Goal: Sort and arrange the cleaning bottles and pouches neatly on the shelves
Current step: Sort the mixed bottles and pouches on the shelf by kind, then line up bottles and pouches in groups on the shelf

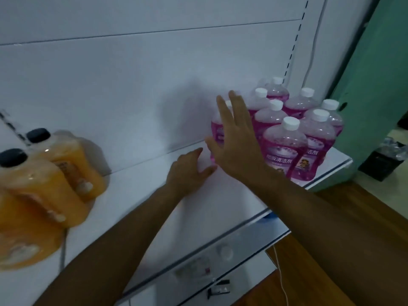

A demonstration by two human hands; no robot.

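Reaching right hand (237,142) spreads against pink bottle (217,131).

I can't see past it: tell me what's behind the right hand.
Behind the right hand stands a pink bottle, mostly covered; only its left edge and a bit of white cap show.

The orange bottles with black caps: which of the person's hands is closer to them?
Left. The left hand lies mid-shelf, well right of the orange bottles. The right hand is farther right, open beside the pink bottles.
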